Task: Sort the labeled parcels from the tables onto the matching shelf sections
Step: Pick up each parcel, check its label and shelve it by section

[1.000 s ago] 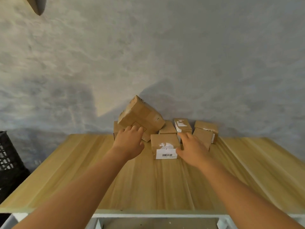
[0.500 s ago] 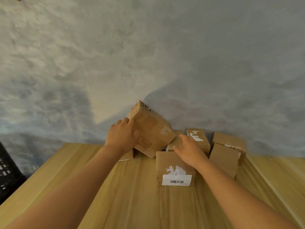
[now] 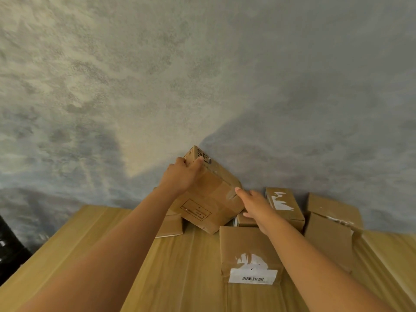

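Ahead of you a mottled grey plaster wall (image 3: 225, 75) fills most of the view, and the pale wooden tabletop (image 3: 180, 266) butts up against it. A dark crate-like object (image 3: 9, 248) sits at the far left edge, too cut off to identify.

The biggest parcel is the large brown cardboard box with black print (image 3: 209, 199), tilted on one corner and leaning back toward the wall, propped on smaller boxes. Your left hand (image 3: 180, 179) grips its upper left corner, fingers (image 3: 198, 162) curled over the top edge. Your right hand (image 3: 254, 203) touches its right corner with the index finger straight and the other fingers loosely relaxed, grasping nothing.

Nearest you lies a flat brown carton with a white barcode label (image 3: 249, 255), directly under your right forearm. To the right stands a plain brown box with torn flaps (image 3: 328, 237). Behind your right hand is a narrow brown box with a torn white label (image 3: 283, 203). A small brown box (image 3: 170, 225) is wedged under the tilted parcel's left side, and another small one (image 3: 244, 220) is mostly hidden below your right hand.
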A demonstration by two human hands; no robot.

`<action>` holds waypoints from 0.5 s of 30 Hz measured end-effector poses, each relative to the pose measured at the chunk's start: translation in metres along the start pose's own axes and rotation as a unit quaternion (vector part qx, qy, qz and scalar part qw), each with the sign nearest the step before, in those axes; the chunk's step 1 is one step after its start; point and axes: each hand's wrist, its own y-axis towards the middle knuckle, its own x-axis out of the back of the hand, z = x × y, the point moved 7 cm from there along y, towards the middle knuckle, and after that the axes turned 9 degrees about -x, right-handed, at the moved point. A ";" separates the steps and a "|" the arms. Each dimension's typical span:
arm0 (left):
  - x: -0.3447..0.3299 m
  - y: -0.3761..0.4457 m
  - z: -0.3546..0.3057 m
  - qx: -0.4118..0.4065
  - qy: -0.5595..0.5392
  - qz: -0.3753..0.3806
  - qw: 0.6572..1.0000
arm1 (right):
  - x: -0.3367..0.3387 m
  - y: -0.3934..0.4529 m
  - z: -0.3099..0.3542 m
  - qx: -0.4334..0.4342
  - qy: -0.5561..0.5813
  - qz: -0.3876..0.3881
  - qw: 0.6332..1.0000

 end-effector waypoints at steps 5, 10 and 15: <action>0.002 0.002 0.003 0.006 -0.071 0.020 0.997 | -0.009 0.004 -0.002 -0.043 0.114 0.028 0.992; 0.020 -0.006 0.007 -0.005 -0.173 0.025 0.985 | -0.005 -0.008 0.004 -0.058 0.168 0.035 0.983; 0.024 -0.020 -0.010 -0.037 -0.254 0.064 0.964 | 0.022 -0.028 0.020 -0.012 0.189 -0.018 0.982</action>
